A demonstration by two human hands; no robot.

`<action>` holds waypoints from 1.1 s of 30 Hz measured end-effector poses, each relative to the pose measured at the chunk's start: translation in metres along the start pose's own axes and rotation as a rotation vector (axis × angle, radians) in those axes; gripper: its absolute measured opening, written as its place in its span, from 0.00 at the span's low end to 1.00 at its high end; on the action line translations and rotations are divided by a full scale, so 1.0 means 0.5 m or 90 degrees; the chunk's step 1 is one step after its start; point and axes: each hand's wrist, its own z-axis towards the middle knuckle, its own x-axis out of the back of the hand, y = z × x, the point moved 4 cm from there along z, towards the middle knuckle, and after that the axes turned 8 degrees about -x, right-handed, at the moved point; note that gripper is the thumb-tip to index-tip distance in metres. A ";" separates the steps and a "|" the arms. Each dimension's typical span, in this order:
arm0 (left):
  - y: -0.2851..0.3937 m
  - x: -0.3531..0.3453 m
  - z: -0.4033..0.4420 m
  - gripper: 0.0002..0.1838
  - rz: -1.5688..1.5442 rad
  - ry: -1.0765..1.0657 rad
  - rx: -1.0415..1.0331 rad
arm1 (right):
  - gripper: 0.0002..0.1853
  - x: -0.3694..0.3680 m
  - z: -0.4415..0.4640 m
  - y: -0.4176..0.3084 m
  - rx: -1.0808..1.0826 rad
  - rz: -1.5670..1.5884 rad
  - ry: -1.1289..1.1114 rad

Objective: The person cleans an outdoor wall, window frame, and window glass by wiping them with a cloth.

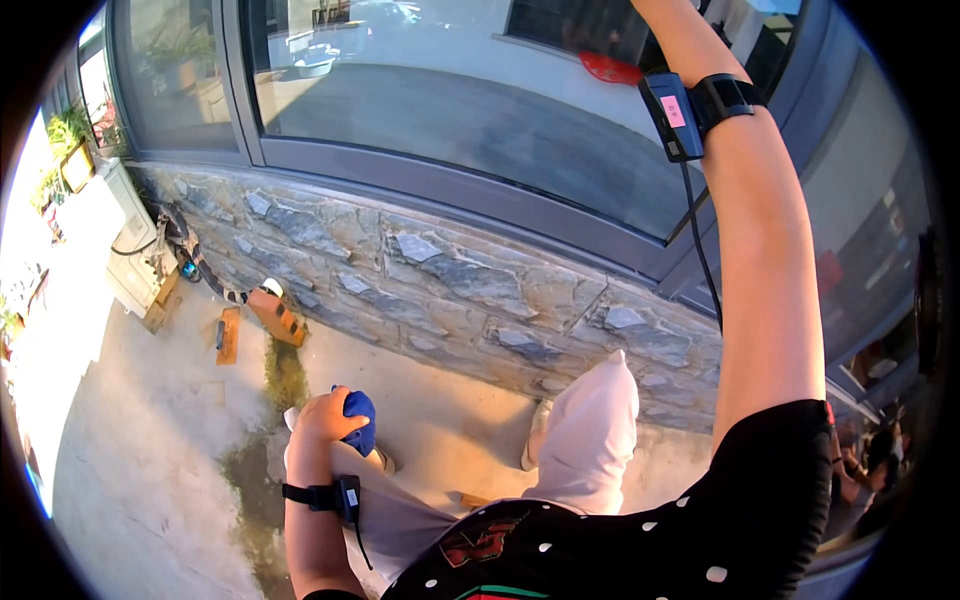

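"Blue cloth (361,420), where've you got it?"

"In your L hand (323,414), bunched by your L knee, fingers curled & clamped on it, thumb across the side facing your R leg."

"And your R arm (762,230)?"

"Up by the window (450,115), above the stone wall (430,275) (black device (670,116) strapped nr the wrist). R hand's out of view, so can't tell if its fingers are apart or together."
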 end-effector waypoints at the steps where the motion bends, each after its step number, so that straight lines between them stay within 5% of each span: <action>1: 0.002 0.000 0.004 0.36 0.002 -0.007 -0.002 | 0.23 0.008 -0.011 -0.017 -0.004 0.015 -0.012; 4: 0.013 0.000 0.014 0.35 -0.005 0.002 -0.035 | 0.23 -0.002 -0.101 -0.087 0.009 0.026 -0.037; 12: 0.065 0.008 0.031 0.27 -0.069 0.185 -0.146 | 0.19 0.007 -0.534 -0.329 0.339 0.136 -0.432; 17: 0.087 0.023 0.015 0.26 -0.078 0.173 -0.152 | 0.24 0.038 -0.497 -0.289 0.379 0.104 -0.521; 20: 0.091 0.008 0.005 0.25 -0.046 0.191 -0.198 | 0.26 0.034 -0.386 -0.206 0.306 0.055 -0.425; 26: 0.216 -0.009 -0.012 0.25 -0.084 -0.089 -0.308 | 0.26 0.027 -0.028 -0.067 0.113 -0.083 -0.162; 29: 0.284 -0.009 0.016 0.25 -0.014 -0.188 -0.352 | 0.28 -0.025 0.068 -0.040 -0.030 -0.028 -0.162; 33: 0.301 -0.039 0.086 0.26 0.009 -0.203 -0.372 | 0.28 -0.097 0.051 -0.118 -0.034 -0.032 -0.139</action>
